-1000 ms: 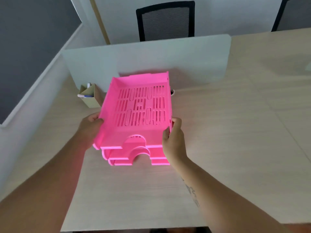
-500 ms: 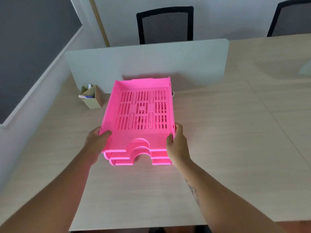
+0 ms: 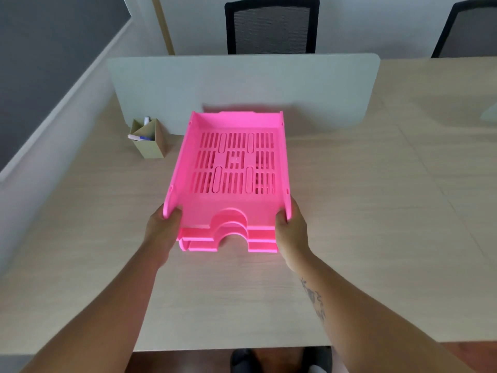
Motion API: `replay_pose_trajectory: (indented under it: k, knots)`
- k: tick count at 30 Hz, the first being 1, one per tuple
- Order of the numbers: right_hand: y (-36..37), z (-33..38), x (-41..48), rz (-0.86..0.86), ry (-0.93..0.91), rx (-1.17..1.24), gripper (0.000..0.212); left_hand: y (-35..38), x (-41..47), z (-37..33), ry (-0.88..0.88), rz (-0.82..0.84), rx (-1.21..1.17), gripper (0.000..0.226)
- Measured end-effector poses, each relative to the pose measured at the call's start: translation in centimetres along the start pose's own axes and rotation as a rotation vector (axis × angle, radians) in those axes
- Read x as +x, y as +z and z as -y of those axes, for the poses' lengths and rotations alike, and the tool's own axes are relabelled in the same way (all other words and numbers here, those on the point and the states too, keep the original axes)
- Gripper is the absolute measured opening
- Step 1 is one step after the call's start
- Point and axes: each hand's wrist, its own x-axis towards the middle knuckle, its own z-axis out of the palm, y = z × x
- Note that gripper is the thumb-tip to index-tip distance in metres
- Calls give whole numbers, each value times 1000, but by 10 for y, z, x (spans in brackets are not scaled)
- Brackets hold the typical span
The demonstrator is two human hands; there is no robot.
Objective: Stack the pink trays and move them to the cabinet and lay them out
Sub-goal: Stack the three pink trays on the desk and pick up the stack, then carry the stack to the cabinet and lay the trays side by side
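Observation:
A top pink tray (image 3: 234,162) with a slotted floor lies level on two more pink trays (image 3: 258,239), whose front edges show beneath it on the wooden desk (image 3: 363,211). My left hand (image 3: 164,230) grips the top tray's front left corner. My right hand (image 3: 291,227) grips its front right corner. Both hands also cover the sides of the lower trays, so their hold on those is unclear.
A grey divider panel (image 3: 242,87) stands across the desk just behind the trays. A cardboard pen holder (image 3: 148,140) with markers sits left of the stack. Two black chairs (image 3: 271,25) stand beyond the divider. The desk's near edge is close to my body.
The top tray was tilted with its front raised; it has come down level onto the two lower trays. Both hands slid to its front corners.

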Motion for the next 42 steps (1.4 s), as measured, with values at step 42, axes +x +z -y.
replay_pose_trajectory:
  k: [42]
  knots:
    - [-47,117,27,310,168,389,67,-19,-61,-88,123,1,-615,63]
